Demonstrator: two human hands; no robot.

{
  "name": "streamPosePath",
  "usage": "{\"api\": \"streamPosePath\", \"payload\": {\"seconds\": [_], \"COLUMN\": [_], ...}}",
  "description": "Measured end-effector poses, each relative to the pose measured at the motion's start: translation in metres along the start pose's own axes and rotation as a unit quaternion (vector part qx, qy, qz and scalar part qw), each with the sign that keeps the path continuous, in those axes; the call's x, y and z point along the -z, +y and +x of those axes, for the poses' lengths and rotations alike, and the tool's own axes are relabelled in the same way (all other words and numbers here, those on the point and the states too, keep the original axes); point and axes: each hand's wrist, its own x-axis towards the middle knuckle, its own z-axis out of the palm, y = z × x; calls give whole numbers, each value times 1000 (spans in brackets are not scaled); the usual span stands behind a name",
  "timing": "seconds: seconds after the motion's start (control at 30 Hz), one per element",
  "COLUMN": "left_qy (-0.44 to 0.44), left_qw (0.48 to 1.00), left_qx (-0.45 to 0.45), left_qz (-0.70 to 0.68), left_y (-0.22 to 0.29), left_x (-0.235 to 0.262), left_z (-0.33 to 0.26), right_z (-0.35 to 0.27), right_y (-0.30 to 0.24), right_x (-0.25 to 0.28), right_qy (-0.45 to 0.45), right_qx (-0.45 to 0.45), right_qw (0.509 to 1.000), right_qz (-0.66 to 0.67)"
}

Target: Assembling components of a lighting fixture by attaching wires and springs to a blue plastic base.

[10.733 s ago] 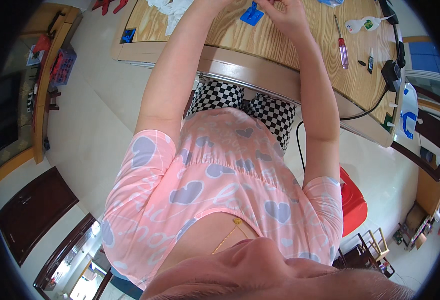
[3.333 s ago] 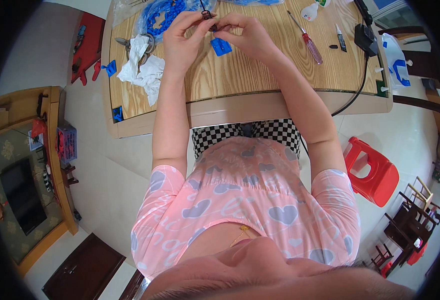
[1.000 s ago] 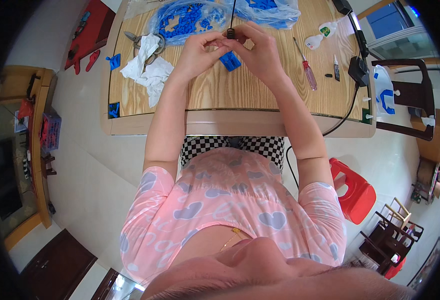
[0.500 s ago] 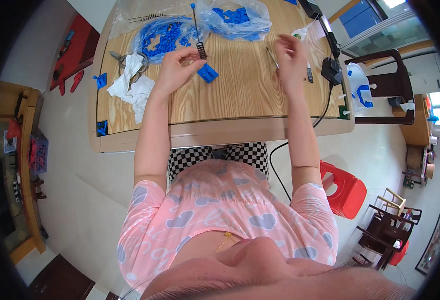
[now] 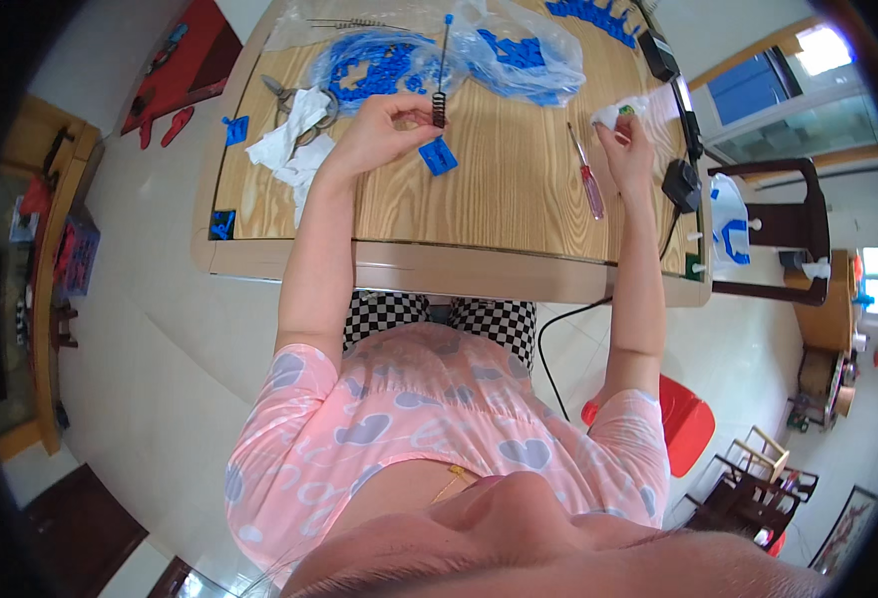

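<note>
My left hand point(image 5: 387, 138) pinches a dark coil spring point(image 5: 439, 111) on a thin upright rod point(image 5: 445, 55), which is topped with a small blue ball point(image 5: 449, 19). Just below the spring is a flat blue plastic piece point(image 5: 438, 156); whether they are joined I cannot tell. Over at the right of the table, my right hand point(image 5: 630, 159) has its fingers closed on a small white object with a green mark point(image 5: 618, 113). A screwdriver with a clear reddish handle point(image 5: 592, 193) lies to the left of that hand.
Plastic bags of small blue parts point(image 5: 374, 70) and larger blue pieces point(image 5: 519, 60) lie at the back. Pliers point(image 5: 281, 92) and crumpled white tissue point(image 5: 294, 140) are at left. A black power adapter point(image 5: 680, 185) with a cable sits near the right edge.
My right hand has moved right and closed on the white object, leaving the screwdriver in full sight. My left hand still holds the spring. The whole view has shifted a little.
</note>
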Motion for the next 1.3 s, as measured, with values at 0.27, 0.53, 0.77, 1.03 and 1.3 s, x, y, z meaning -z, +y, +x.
{"api": "streamPosePath", "payload": {"seconds": [0.27,0.53,0.77,1.03,1.3], "left_qy": [13,31,19,25,26], "left_qw": [1000,999,1000,1000,1000], "left_qx": [15,20,19,7,9], "left_qz": [-11,-4,11,5,5], "left_y": [-21,-32,-20,-25,-32], "left_x": [34,48,47,46,45], "left_z": [-5,-7,-11,-9,-7], "right_z": [-40,-58,-63,-63,-64], "right_y": [-98,-84,-88,-91,-95], "right_x": [-63,-119,-128,-130,-128], "right_qy": [-199,-279,-258,-257,-247], "right_qx": [-25,39,73,75,84], "right_qw": [928,924,929,941,943], "right_qz": [314,258,256,209,205]}}
